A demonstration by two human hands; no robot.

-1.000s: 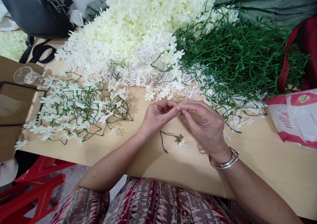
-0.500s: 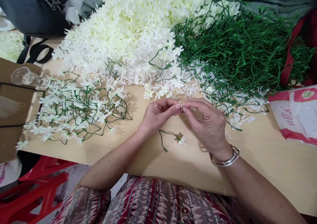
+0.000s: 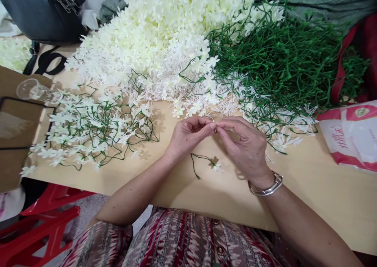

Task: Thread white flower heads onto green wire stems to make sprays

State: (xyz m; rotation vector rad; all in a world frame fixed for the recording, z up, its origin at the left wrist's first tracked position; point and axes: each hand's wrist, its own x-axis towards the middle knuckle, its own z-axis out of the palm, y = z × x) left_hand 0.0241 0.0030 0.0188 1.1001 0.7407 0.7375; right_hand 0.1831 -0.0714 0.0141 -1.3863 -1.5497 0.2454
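A tiny white plastic blossom (image 3: 216,128) is pinched between the fingertips of the left hand (image 3: 188,136) and the right hand (image 3: 246,149), both closed narrowly. A thin green wire stem (image 3: 203,162) dangles just near of them, nearer the left hand.

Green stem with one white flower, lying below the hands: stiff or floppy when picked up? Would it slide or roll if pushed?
The green stem looks thin and curved, so it is probably bendy and droops from a pinch. With only one small white flower on it, it is likely very light. Lying flat on the smooth table, it would probably slide rather than roll.
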